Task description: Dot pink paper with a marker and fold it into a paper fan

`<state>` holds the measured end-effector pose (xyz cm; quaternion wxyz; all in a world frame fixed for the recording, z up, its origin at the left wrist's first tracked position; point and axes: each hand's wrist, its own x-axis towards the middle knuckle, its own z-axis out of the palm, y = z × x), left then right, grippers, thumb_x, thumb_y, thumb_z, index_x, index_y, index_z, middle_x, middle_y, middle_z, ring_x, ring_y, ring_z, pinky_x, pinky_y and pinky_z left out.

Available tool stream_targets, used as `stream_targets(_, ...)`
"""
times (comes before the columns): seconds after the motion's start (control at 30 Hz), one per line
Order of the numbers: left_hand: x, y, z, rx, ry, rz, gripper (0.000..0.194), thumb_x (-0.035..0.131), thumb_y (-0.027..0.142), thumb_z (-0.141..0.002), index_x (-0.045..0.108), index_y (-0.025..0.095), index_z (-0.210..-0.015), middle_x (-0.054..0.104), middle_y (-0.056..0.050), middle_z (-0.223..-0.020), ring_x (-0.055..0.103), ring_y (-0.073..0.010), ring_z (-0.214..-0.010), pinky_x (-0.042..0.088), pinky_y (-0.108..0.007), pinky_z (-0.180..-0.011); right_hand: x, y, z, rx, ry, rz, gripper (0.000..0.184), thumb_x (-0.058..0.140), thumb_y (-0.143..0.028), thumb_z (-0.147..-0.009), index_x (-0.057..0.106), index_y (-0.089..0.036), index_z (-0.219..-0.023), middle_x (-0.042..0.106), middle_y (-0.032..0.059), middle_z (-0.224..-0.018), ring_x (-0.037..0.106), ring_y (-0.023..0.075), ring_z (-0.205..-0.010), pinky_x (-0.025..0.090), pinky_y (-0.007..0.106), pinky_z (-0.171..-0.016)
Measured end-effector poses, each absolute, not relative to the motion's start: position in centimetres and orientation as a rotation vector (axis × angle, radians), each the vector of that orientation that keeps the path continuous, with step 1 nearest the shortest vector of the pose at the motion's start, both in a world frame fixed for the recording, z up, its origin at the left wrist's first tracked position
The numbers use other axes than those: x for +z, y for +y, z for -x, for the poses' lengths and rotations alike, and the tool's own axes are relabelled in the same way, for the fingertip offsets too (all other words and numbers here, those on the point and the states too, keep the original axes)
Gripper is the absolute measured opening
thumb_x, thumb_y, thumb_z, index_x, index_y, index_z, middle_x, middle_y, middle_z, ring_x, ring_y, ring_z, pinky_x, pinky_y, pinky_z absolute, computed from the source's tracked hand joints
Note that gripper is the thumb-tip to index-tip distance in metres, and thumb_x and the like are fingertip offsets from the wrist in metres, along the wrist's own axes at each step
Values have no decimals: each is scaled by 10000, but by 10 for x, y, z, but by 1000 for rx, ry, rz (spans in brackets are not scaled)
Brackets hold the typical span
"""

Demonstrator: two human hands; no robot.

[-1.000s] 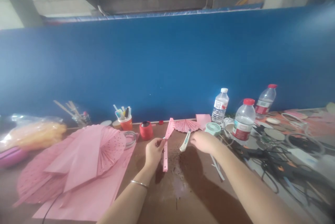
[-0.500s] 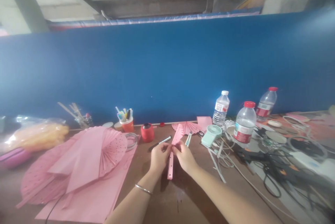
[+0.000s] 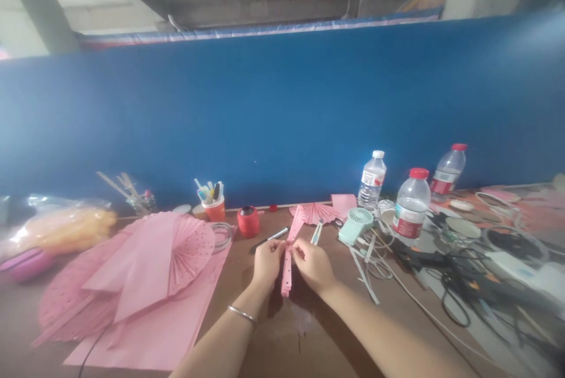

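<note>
A narrow stack of folded pink paper point(image 3: 286, 275), pleated and dotted with small holes, runs away from me over the brown table. My left hand point(image 3: 268, 261) pinches its left side near the middle. From the right, my right hand point(image 3: 311, 263) grips the same spot with bent fingers. The far end of the strip spreads slightly beyond my fingertips. A pen point(image 3: 270, 239) lies just past my left hand. Behind my right hand rests a pale utility knife point(image 3: 316, 232). Further back, a pleated pink paper fan point(image 3: 314, 213) lies partly spread.
Left, large pink paper fans point(image 3: 189, 254) lie on pink sheets point(image 3: 145, 348). A red cup of pens point(image 3: 215, 211) and a round red object point(image 3: 248, 222) stand behind. Right are a mint handheld fan point(image 3: 356, 226), water bottles point(image 3: 412, 204) and tangled cables point(image 3: 459, 295).
The near part of the folded strip has turned slightly and shows more of its pleated edges. My right hand's fingers are more curled. Both hands stay at the strip's middle.
</note>
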<state>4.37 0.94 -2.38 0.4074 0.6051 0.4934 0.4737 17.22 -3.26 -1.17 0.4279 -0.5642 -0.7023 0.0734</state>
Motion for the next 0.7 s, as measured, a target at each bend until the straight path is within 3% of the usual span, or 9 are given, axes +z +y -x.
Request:
stream_targets(0.17,-26,9,-44,1239,1234,-1484,275,534,381,-705,644,132,-669,636,-20,-613,530,-122,-537,389,-212,-503,-9,-34,-176,87,-1879,1364,255,327,-221,-850,527,-184,-695,589,22,-672,527,132,-610,318,204,-549)
stream_targets(0.37,-21,8,-45,1245,1186,-1457,273,555,382,-693,649,126,-697,635,-26,-610,535,-125,-533,401,-214,-502,-8,-36,-175,178,-1848,1299,269,304,-248,-880,557,-199,-958,638,49,-877,581,162,-799,378,218,-683)
stream_targets(0.7,-19,6,-48,1283,1146,-1412,239,582,355,-670,654,129,-692,640,-24,-621,545,-126,-548,415,-217,-520,-9,-35,-178,202,-1858,1238,294,312,-237,-874,601,-211,-920,645,41,-900,579,168,-837,392,235,-740)
